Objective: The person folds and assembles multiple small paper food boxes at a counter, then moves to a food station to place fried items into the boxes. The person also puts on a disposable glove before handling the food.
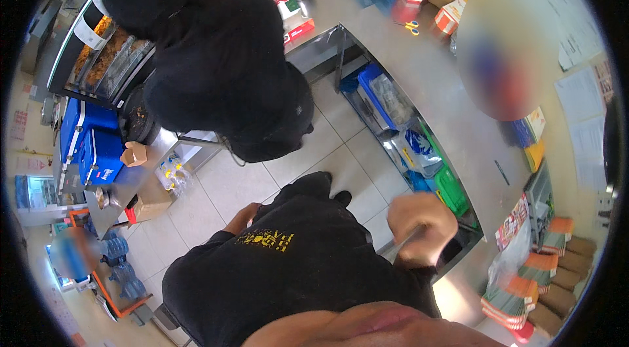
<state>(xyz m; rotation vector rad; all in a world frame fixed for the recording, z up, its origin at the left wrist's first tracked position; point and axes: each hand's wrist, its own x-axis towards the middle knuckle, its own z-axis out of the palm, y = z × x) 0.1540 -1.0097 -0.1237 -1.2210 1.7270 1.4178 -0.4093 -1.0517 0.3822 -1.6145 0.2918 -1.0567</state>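
Observation:
My left hand hangs beside my black shirt at hip level. Most of its fingers are hidden against the clothing, and nothing can be seen in it. Raised in front of my right side, my right hand looks curled but is smeared by motion. Whether it holds anything is unclear. It is nearest to the right-hand steel counter, and a green plastic tub shows on the shelf just beyond it.
A person in black stands ahead at the left, by a food display case. Blue cooler boxes sit at the left. Scissors and a pen lie on the counter. Folded cartons are stacked at right.

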